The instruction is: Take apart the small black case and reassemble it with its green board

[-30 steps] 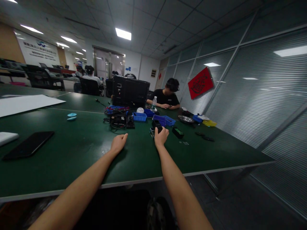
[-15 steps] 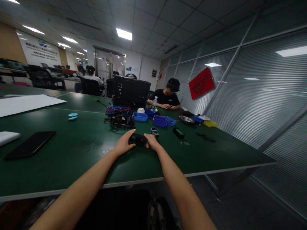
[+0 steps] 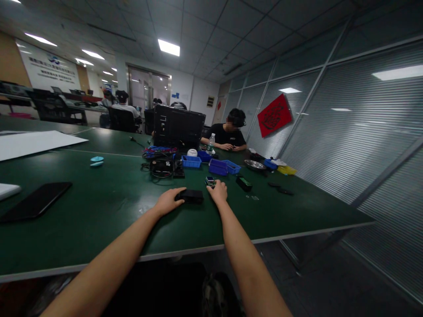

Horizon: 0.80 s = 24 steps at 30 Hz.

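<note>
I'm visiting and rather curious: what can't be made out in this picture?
In the head view:
Black box: its left end is partly hidden by the left hand.
Small device: partly covered by the right hand.
White object: cut off by the picture's left edge.
Wall sign: its lettering is too small and blurred to read.

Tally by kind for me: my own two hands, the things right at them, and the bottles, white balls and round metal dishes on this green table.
Hands: 2 (left hand, right hand)
Things at them: 2 (black box, small device)
Bottle: 1
White ball: 1
Round metal dish: 1
Total: 7
</note>
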{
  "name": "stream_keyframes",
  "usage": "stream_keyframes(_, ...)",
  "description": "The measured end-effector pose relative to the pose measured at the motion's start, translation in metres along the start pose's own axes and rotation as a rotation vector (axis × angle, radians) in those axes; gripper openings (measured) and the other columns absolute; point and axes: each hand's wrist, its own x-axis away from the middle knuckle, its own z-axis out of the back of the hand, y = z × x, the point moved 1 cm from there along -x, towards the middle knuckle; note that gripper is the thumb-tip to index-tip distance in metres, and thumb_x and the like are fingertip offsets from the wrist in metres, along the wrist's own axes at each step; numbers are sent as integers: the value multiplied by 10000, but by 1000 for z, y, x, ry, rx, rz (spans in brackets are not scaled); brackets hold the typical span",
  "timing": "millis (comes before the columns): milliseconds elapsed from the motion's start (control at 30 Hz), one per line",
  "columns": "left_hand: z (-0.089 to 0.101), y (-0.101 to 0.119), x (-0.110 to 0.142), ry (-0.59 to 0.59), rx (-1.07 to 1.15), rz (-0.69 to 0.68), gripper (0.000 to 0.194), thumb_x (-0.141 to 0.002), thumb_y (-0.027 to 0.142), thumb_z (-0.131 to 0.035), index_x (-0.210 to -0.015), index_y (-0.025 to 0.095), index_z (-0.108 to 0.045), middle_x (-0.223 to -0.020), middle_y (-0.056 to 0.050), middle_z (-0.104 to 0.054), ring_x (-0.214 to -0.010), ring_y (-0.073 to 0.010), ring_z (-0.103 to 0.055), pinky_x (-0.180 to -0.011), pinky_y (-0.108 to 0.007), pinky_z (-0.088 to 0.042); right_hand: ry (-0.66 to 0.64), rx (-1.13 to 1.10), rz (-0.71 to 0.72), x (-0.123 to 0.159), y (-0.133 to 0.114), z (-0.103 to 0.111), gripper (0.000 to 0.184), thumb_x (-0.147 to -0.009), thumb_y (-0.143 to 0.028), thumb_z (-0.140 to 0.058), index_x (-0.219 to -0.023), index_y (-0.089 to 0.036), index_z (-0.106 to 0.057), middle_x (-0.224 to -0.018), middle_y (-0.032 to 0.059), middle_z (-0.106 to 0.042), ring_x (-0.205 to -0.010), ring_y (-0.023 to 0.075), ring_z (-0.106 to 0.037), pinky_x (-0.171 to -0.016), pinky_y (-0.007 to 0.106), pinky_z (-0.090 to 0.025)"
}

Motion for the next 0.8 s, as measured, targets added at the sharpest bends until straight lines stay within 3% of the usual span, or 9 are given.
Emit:
stream_keyframes(167, 3, 3, -1, 3, 47, 65, 440, -767, 408, -472, -1167, 231, -523, -1114, -42, -597, -1001, -195, -536, -871, -285, -381, -81, -45, -27, -7, 4, -9, 385, -736, -337, -545, -1092, -190, -529, -1070, 116, -527, -963, 219, -526, -794, 288, -388)
stream_keyframes(333, 5, 1, -2, 11, 61, 149, 426, -811, 486, -354, -1023, 212, -602, -958, -54, -647, -883, -188, -567, -752, -264, -403, -133, -203, -84, -14, 6, -8, 315, -775, -408, -468, -965, -194, -601, -954, 68, -623, -889, 194, -573, -715, 253, -409)
stream_keyframes(500, 5, -5, -5, 118, -13, 198, 441, -820, 488, -327, -890, 185, -640, -911, -76, -644, -866, -191, -560, -750, -273, -393, -147, -165, -120, -16, 11, -6, 369, -826, -417, -363, -892, -189, -645, -918, 94, -639, -857, 214, -584, -685, 270, -407)
stream_keyframes(667, 3, -9, -5, 157, 88, 224, 439, -794, 495, -399, -1055, 187, -570, -1007, -71, -628, -915, -181, -565, -792, -269, -406, -39, -127, -53, -13, 11, -3, 454, -823, -496, -346, -1014, -177, -605, -1032, 121, -585, -940, 221, -536, -755, 286, -399)
stream_keyframes(800, 3, -5, -3, 108, 85, 199, 608, -694, 506, -550, -1213, 205, -454, -1085, -76, -599, -952, -201, -564, -812, -283, -412, -57, -62, -7, -8, 7, -4, 505, -714, -529, -518, -1093, -198, -554, -1071, 120, -549, -994, 249, -500, -797, 310, -389)
